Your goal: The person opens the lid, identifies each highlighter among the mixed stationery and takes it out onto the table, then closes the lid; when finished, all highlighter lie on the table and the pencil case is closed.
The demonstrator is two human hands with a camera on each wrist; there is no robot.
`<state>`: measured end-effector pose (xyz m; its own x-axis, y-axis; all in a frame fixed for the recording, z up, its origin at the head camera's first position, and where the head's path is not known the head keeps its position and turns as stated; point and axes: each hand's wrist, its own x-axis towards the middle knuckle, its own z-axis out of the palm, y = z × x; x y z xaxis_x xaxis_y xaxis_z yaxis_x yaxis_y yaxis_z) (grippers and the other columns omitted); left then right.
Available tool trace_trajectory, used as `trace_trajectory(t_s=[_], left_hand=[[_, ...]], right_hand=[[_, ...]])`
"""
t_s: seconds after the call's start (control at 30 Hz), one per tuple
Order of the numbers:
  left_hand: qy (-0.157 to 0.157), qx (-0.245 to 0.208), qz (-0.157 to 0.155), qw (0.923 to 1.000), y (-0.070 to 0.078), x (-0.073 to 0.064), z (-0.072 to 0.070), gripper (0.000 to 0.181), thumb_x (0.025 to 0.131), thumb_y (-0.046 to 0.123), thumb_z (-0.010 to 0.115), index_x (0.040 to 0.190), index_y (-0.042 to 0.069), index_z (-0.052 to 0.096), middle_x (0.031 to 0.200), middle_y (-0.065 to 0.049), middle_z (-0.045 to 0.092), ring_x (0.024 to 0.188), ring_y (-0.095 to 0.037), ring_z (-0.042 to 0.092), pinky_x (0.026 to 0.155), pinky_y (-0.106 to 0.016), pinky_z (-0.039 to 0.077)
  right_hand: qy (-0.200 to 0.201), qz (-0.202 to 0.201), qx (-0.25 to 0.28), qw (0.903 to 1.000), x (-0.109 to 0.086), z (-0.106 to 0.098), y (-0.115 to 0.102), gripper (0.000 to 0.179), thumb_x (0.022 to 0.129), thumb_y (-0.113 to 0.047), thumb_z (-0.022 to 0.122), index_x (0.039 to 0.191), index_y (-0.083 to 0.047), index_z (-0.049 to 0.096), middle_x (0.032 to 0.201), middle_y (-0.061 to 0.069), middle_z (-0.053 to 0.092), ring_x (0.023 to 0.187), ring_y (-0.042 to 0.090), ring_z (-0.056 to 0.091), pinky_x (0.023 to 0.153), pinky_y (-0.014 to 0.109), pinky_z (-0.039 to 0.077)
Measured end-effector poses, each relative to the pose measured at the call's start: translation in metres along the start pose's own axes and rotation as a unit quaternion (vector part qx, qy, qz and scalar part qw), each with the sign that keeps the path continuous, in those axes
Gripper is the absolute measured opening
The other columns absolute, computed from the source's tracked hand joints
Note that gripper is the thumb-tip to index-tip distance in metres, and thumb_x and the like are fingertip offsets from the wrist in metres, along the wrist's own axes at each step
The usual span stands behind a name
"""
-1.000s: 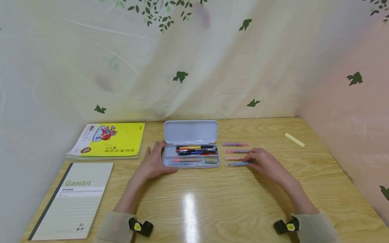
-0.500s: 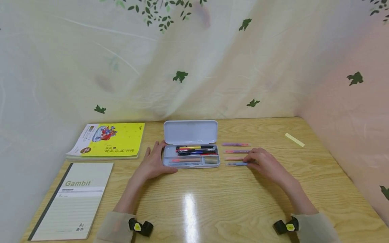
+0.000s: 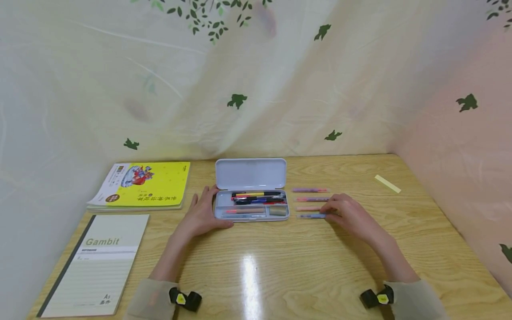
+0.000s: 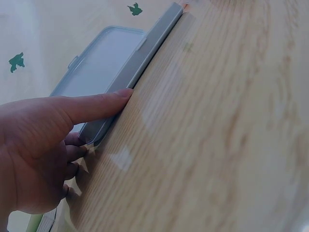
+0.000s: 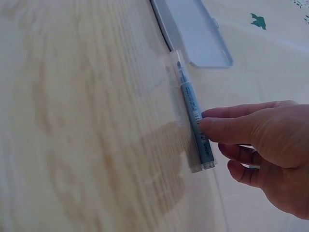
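Note:
A pale blue pencil case [image 3: 251, 174] lies with its lid tipped back, holding several pens and a greyish block [image 3: 278, 210]. My left hand [image 3: 200, 218] grips its left end; in the left wrist view the thumb presses along the front side and the fingers bend around the end. To the right of the case, my right hand [image 3: 352, 217] pinches a blue marker [image 5: 197, 121] between thumb and forefinger. The marker has a clear cap that points toward the case. Behind it lie a pink marker [image 3: 307, 209], a purple-and-pink one [image 3: 312, 199] and a purple one [image 3: 309, 190], roughly parallel.
At the left, a yellow book [image 3: 160, 184] lies on other books at the back, with a Gambit notebook [image 3: 100, 262] in front. A pale yellow strip [image 3: 387, 183] sits at the back right of the wooden table [image 3: 300, 266]. Printed curtains surround the table's back and sides.

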<state>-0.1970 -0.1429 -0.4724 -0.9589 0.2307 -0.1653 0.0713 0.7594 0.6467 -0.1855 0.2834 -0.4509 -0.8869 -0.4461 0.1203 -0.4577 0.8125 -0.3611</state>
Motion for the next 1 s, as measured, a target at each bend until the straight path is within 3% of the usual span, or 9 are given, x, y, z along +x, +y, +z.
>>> trace_trajectory(t_s=[0.13,0.3,0.57,1.0], left_hand=[[-0.002,0.003,0.002,1.0000,0.001,0.001,0.001,0.114,0.076,0.046,0.088,0.161,0.012,0.021,0.172,-0.018,0.017,0.162,-0.043,0.004,0.131,-0.061,-0.005],[-0.002,0.004,0.001,1.0000,0.001,0.002,0.002,0.115,0.076,0.047,0.088,0.162,0.012,0.020,0.173,-0.018,0.016,0.162,-0.042,0.004,0.131,-0.061,-0.006],[0.001,0.007,0.002,1.0000,0.000,-0.001,-0.002,0.115,0.076,0.047,0.088,0.161,0.008,0.021,0.172,-0.020,0.016,0.162,-0.043,0.006,0.131,-0.061,-0.005],[0.000,0.003,0.003,1.0000,0.000,0.000,-0.002,0.115,0.076,0.048,0.088,0.161,0.009,0.021,0.172,-0.021,0.017,0.162,-0.043,0.005,0.131,-0.061,-0.005]], right_hand=[[0.004,-0.004,-0.001,1.0000,-0.001,-0.003,0.000,0.014,0.089,-0.005,0.077,0.099,-0.013,0.079,0.098,0.000,0.072,0.094,0.018,0.064,0.082,0.040,0.057],[0.037,-0.004,0.023,0.9991,0.005,-0.004,-0.009,0.014,0.093,-0.011,0.074,0.106,-0.012,0.079,0.099,0.002,0.072,0.092,0.017,0.066,0.080,0.040,0.058],[0.035,-0.011,0.118,0.9923,0.026,0.008,-0.050,0.031,0.097,-0.012,0.071,0.128,-0.012,0.072,0.134,0.008,0.069,0.114,0.025,0.069,0.093,0.045,0.062],[0.015,-0.065,0.142,0.9875,0.064,0.032,-0.112,0.033,0.097,-0.016,0.071,0.130,-0.012,0.070,0.125,0.006,0.073,0.115,0.019,0.068,0.099,0.043,0.058]])
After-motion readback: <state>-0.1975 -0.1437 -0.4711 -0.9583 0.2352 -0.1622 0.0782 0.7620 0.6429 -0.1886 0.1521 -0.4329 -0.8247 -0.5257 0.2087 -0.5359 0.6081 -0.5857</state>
